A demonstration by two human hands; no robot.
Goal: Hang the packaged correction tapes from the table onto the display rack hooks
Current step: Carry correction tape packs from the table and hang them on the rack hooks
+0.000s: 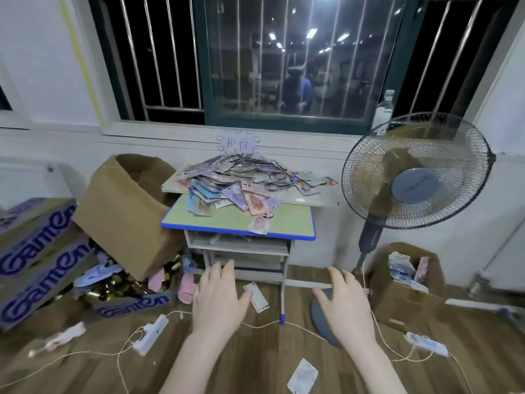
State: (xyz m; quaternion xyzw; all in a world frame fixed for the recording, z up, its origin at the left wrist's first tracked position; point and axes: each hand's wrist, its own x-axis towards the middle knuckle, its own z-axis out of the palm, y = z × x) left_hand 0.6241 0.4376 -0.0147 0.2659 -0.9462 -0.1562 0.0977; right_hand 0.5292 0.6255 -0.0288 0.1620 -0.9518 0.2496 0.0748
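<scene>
A big heap of packaged correction tapes (241,183) in purple, blue and pink packs covers a small desk (216,220) with a green top and blue rim, under the window. My left hand (218,297) and my right hand (345,302) reach forward side by side below the desk's front, fingers spread and relaxed, holding nothing. Two loose packs lie on the wooden floor, one (256,297) just right of my left hand, another (302,376) between my forearms. No display rack is in view.
A standing fan (414,172) rises right of the desk, its round base (319,311) under my right hand. Tipped cardboard boxes (125,211) and spilled goods lie left. A box of packs (409,280) stands right. Power strips (150,334) and cords cross the floor.
</scene>
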